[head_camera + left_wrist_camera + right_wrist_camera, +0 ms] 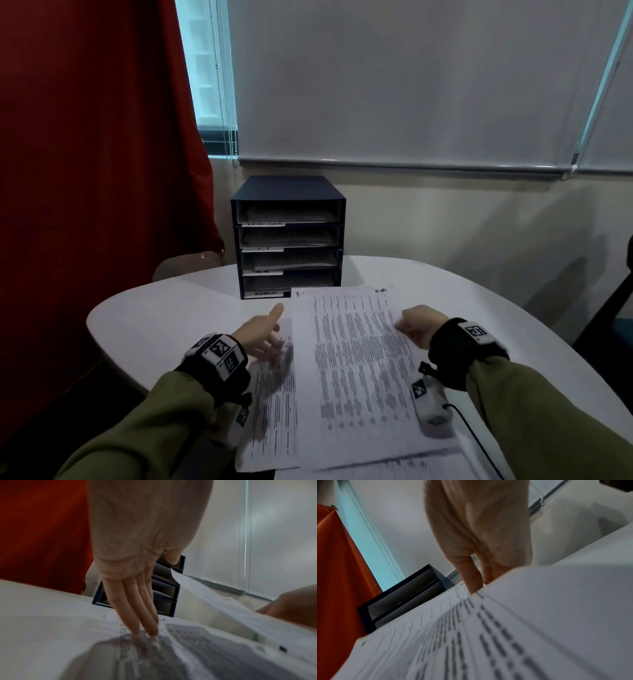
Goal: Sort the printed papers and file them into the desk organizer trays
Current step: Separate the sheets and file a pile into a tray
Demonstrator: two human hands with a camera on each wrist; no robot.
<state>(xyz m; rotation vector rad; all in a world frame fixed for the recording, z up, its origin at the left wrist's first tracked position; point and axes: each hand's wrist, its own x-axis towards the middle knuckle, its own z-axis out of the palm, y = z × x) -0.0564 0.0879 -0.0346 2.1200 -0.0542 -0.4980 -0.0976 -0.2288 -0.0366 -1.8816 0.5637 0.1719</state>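
On a white rounded table (164,308) a dark four-tier desk organizer (288,236) stands at about twelve o'clock from the person, its open front facing them; each of its four trays already holds some paper, and small white labels sit on the tray fronts, the lowest reading something like "ADMIN" while the others are too blurred to read. Directly in front of the person, at six o'clock from the organizer, lies a loose spread of printed papers. The top sheet (356,359), dense with columns of text, is lifted off the ones below, with its far edge nearly reaching the organizer's base. The right hand (419,327), at roughly three o'clock of that sheet, pinches its right edge with curled fingers; the right wrist view shows the fingers (473,582) gripping the raised sheet from the edge. The left hand (262,334), at nine o'clock of the sheet, is flat and relaxed with straight fingers, and in the left wrist view its fingertips (150,628) press down on a lower sheet (274,404) that lies on the table. Both forearms wear olive green sleeves and dark wrist bands with white marker blocks. A red curtain (96,154) hangs at ten o'clock, and a pale roller blind (411,85) covers the window behind the organizer.
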